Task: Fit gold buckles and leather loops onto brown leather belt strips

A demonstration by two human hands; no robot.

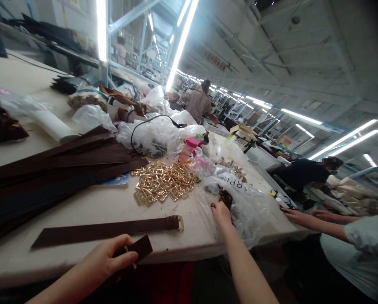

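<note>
My left hand (114,255) is closed on a dark brown belt strap (143,248) at the table's front edge. A thin pale bit shows by the thumb, too small to make out. A finished-looking brown belt (109,230) with a gold buckle (180,223) lies flat just beyond that hand. My right hand (222,213) reaches into the mouth of a clear plastic bag (248,207), its fingers at small dark brown pieces (226,197). Whether one is gripped is hidden. A heap of gold buckles (163,181) lies between the hands, farther back.
Long brown straps (65,158) are stacked at left, partly over a blue booklet (114,180). Behind the buckles stand a pink-lidded bottle (188,150) and crumpled plastic bags (153,135). At right, a co-worker's hands (303,217) rest near the table's edge.
</note>
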